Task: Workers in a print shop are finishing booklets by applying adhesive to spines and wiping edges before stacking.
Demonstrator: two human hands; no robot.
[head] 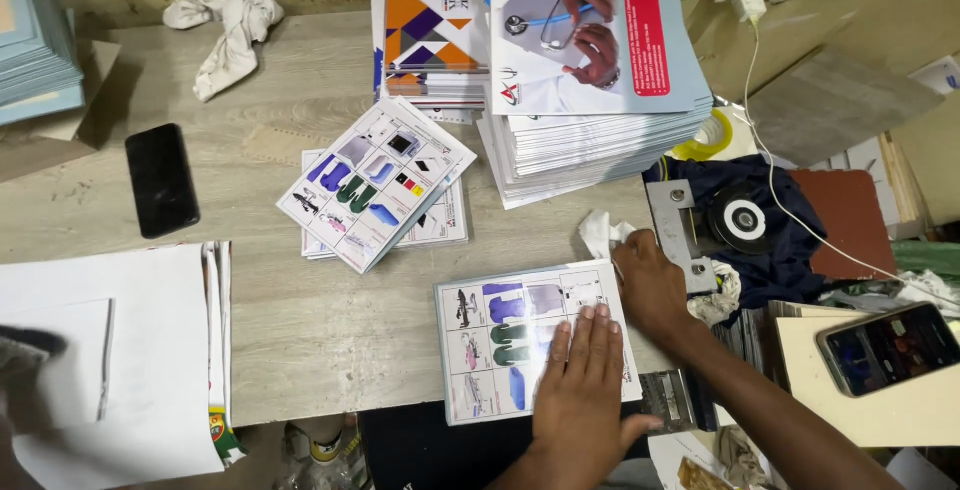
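Left hand (585, 390) lies flat, fingers (590, 335) extended and together, pressing a printed catalogue sheet (500, 350) at the counter's (300, 320) near edge. Right hand (648, 285) rests on the sheet's right edge, fingers curled; what they grip, cannot tell. White cloth (600, 233) just behind. Similar sheets (375, 182) stacked farther back.

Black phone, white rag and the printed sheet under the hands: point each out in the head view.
black phone (161, 179), head view, middle of its dark screen.
white rag (226, 28), head view, middle of the crumpled cloth.
printed sheet (490, 350), head view, its uncovered left half.
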